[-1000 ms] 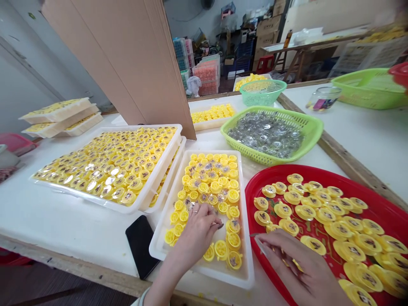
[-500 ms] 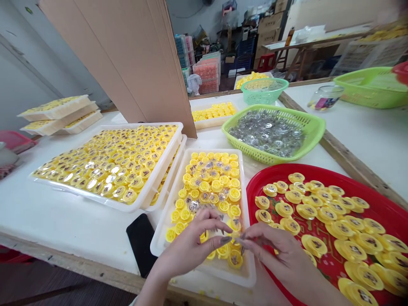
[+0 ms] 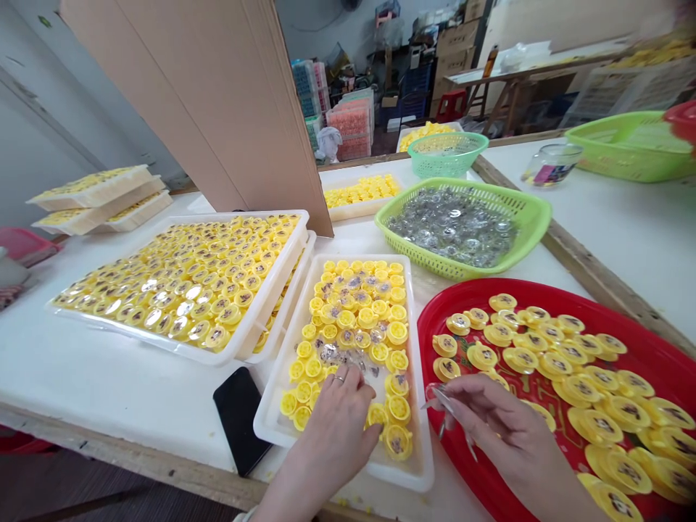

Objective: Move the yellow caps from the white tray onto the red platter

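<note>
My left hand (image 3: 341,417) reaches into a white tray (image 3: 283,362), palm down, its fingers curled with the tips hidden; what they hold, if anything, I cannot make out. Around it lie small round yellow plastic pieces (image 3: 396,407), some with printed pictures, and small clear parts (image 3: 342,355). Above the left rim of a red tray (image 3: 429,322), my right hand (image 3: 492,424) pinches a small clear plastic disc (image 3: 431,393) between thumb and fingertips. Many yellow pieces with pictures (image 3: 579,388) lie in that red tray.
A black phone (image 3: 241,420) lies left of the white tray. Beyond stand a large tray of yellow pieces (image 3: 190,283), a cardboard sheet (image 3: 206,109) and a green basket (image 3: 462,270) of clear parts. Farther back are a mint basket (image 3: 449,156) and a jar (image 3: 552,165).
My hands, close together over the white tray before, are now apart. The left has moved left and down onto the yellow pieces; the right has shifted slightly right, with the clear disc showing.
</note>
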A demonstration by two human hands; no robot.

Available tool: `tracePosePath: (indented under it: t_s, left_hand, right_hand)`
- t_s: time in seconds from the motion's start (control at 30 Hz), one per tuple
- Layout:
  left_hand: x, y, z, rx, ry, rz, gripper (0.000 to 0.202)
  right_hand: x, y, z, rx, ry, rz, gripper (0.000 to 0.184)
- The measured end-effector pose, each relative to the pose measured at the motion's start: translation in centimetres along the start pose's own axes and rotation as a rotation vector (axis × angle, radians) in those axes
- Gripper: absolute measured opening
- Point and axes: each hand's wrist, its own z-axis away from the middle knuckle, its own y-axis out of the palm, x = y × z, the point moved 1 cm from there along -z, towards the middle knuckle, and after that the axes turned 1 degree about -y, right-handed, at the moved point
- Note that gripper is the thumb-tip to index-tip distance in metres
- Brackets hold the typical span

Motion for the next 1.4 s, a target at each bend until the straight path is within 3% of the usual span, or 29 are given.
tracePosePath:
  t_s: [0.3, 0.6, 0.8, 0.93, 1.03, 1.23, 1.4]
  left_hand:
    - [0.5, -0.6, -0.2, 0.011, -0.025, -0.002, 0.02]
    - [-0.8, -0.2, -0.5, 0.072, -0.103, -0.148, 0.018]
    - [-0.5, 0.0, -0.7, -0.018, -0.089, -0.137, 0.02]
    - [-0.3, 0.5, -1.0, -0.044, -0.111, -0.134, 0.016]
    - [0.0, 0.4, -0.9, -0.05, -0.099, -0.04, 0.013]
    - [1.0, -1.0, 0.0, -0.095, -0.019, 0.234, 0.019]
    - [0.9, -1.9, 0.9, -0.096, -0.048, 0.331, 0.029]
  right_hand:
    - [-0.1, -0.3, 0.5, -0.015, 0.033, -0.036, 0.013]
    - [0.2, -0.5, 0.8, -0.068, 0.013, -0.031, 0.014]
    - [0.7, -0.2, 1.2, -0.178, 0.157, -0.165, 0.025]
    - [0.8, 0.0, 0.9, -0.127, 0.124, -0.184, 0.024]
    - [0.9, 0.1, 0.7, -0.082, 0.127, -0.259, 0.023]
    - [0.5, 0.4, 0.3, 0.017, 0.341, -0.527, 0.029]
    - [1.2, 1.1, 0.3, 0.029, 0.381, -0.665, 0.028]
